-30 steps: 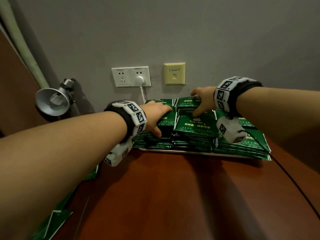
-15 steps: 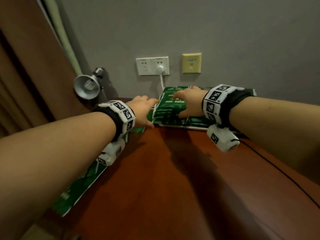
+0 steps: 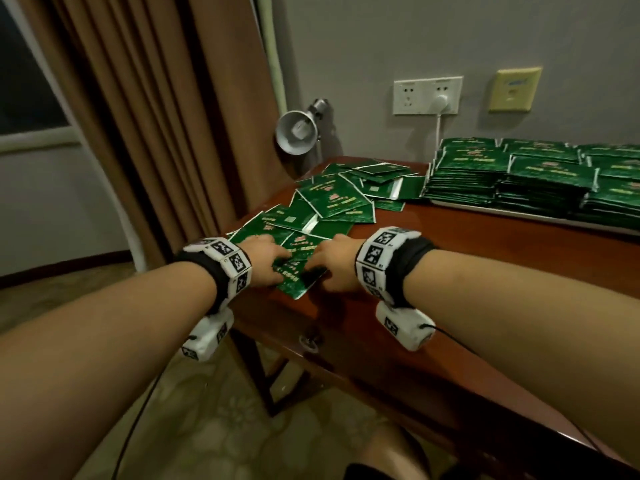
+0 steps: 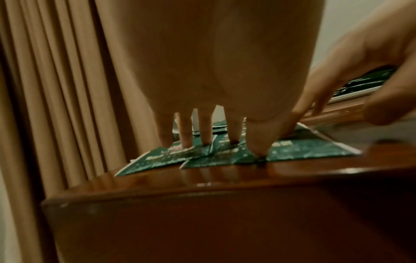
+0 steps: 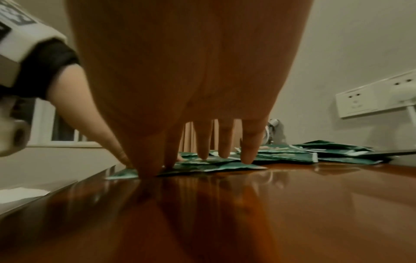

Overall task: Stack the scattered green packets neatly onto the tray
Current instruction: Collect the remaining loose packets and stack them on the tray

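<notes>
Several loose green packets (image 3: 332,199) lie scattered over the left corner of the brown table (image 3: 485,271). My left hand (image 3: 268,259) and right hand (image 3: 334,263) rest side by side on the nearest packets (image 3: 298,271). In the left wrist view the left hand (image 4: 211,142) has straight fingers, tips and thumb pressing down on packets (image 4: 303,149). The right hand (image 5: 202,160) likewise touches packets (image 5: 281,153) with straight fingertips, thumb at the near edge. To the right stands a white tray (image 3: 485,207) filled with neat packet stacks (image 3: 540,171).
A grey desk lamp (image 3: 298,131) stands at the table's back left corner beside a brown curtain (image 3: 156,116). A wall socket (image 3: 427,95) with a plugged cord is above the tray. The table edge (image 3: 346,358) runs just below my wrists.
Both hands left the stacks on the tray and moved left and toward me onto the scattered packets at the table corner. The head view swung left with them.
</notes>
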Tool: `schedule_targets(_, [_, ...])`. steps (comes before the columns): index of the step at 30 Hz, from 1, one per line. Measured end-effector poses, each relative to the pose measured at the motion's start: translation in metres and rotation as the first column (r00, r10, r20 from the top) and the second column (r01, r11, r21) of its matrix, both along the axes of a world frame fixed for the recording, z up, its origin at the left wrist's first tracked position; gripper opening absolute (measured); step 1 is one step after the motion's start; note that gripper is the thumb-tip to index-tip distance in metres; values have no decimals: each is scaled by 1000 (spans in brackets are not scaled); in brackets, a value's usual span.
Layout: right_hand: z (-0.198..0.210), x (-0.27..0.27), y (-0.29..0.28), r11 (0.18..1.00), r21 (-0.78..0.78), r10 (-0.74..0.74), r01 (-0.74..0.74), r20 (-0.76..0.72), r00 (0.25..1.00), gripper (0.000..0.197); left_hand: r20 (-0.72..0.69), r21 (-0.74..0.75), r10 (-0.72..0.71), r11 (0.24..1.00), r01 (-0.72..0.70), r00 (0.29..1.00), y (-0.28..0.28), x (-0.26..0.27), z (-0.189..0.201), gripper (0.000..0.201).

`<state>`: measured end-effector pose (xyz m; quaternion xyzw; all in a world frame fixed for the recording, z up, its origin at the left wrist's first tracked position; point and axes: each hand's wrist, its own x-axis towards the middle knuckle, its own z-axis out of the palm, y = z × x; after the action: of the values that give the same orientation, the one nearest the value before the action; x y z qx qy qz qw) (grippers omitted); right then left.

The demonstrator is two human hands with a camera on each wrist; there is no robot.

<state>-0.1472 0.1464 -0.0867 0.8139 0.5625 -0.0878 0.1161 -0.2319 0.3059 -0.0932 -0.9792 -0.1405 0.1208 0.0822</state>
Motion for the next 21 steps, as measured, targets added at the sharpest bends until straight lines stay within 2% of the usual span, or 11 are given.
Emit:
schedule_targets(3, [-4, -6, 2, 1000, 10, 14, -14, -2, 1000, 40, 31, -62, -20, 998, 21, 999, 0, -5, -6, 54])
schedule_targets(6, [0, 0, -12, 999, 41, 0, 1, -21, 1000, 46, 48, -104, -30, 994, 35, 998, -10, -5, -8, 55])
schedule_targets(8, [3, 5, -26, 999, 34, -34, 35, -24, 999, 49, 55, -129, -50, 990, 57, 997, -23, -5, -9, 55])
schedule_targets(12, [16, 16, -69, 997, -3, -74, 74, 30, 997, 38, 56, -156, -153, 975, 160, 987, -65, 5, -6, 54])
schedule_targets(15, [19, 27, -112, 982, -3, -187, 187, 10, 982, 31, 65, -189, -230, 953, 238, 971, -105, 19, -5, 52])
schedule_targets(21, [21, 40, -196, 899, -28, -436, 437, 27, 900, 32, 89, -242, -403, 879, 412, 911, -184, 43, -12, 53])
